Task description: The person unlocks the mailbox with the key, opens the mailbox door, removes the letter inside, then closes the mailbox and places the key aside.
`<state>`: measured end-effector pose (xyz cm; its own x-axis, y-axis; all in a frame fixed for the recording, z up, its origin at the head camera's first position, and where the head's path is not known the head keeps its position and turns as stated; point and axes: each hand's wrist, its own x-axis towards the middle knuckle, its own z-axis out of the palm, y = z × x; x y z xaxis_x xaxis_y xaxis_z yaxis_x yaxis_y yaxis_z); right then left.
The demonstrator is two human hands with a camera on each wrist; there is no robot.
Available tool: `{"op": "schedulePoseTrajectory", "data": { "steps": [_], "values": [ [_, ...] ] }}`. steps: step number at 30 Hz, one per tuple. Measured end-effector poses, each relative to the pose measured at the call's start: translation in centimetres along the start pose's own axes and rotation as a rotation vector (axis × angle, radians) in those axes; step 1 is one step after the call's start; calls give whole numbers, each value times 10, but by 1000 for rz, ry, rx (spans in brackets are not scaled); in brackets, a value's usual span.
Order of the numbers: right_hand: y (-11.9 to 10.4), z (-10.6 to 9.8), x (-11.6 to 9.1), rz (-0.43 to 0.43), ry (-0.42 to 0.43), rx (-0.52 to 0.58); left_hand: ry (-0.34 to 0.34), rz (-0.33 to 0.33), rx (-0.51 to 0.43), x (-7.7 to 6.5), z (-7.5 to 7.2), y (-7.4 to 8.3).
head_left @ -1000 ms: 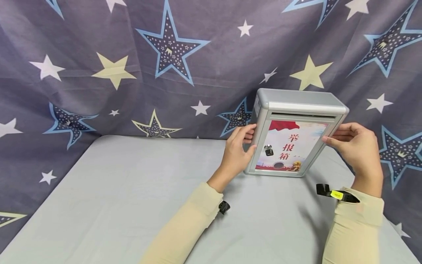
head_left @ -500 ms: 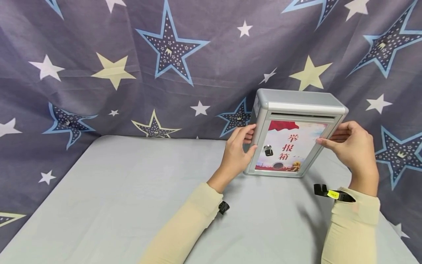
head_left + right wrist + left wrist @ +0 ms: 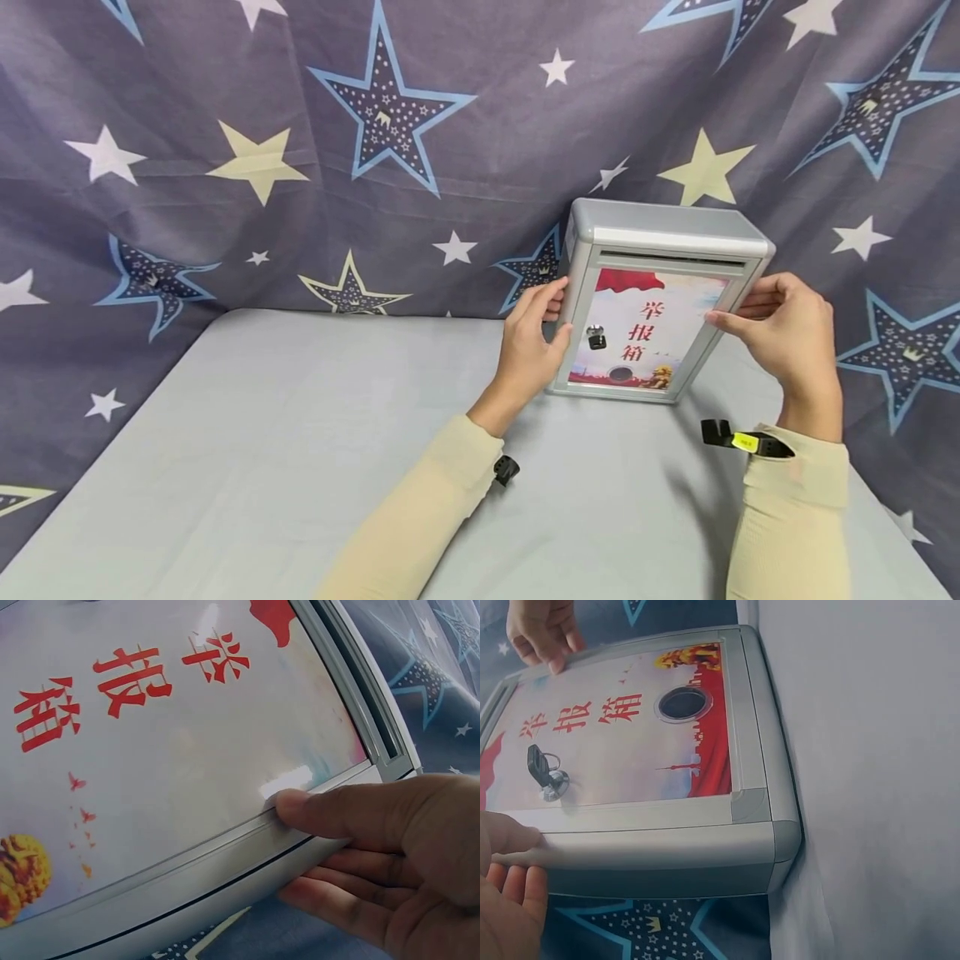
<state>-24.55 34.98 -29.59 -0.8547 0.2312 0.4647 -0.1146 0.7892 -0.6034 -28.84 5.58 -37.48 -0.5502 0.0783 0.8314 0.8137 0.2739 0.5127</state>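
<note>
Silver box (image 3: 663,292) — left hand (image 3: 525,348) shows in head view, not right-wrist.

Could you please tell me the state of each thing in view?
Metal box, standing, held on both sides
Front panel, shut
Slot, uncovered
Key, at the lock; whether turned, I cannot tell
Left hand, gripping the box's left edge
Right hand, pinching the box's right edge
Sheet, spread out
Star-patterned curtain, hanging

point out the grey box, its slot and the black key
Grey box (image 3: 678,327): head view, front panel
Slot (image 3: 672,258): head view, middle of the opening
Black key (image 3: 537,763): left wrist view, its head
</note>
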Motion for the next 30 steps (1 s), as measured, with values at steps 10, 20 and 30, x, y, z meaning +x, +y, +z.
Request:
{"op": "schedulePoseTrajectory", "data": {
  "steps": [10, 20, 30],
  "values": [
    [-6, 8, 1, -5, 18, 22, 25, -4, 9, 2, -4, -2],
    [-19, 8, -2, -11, 53, 40, 64, 51, 41, 10, -14, 3],
    [-35, 7, -3, -30, 77, 44, 75, 77, 58, 20, -27, 7]
  ]
}}
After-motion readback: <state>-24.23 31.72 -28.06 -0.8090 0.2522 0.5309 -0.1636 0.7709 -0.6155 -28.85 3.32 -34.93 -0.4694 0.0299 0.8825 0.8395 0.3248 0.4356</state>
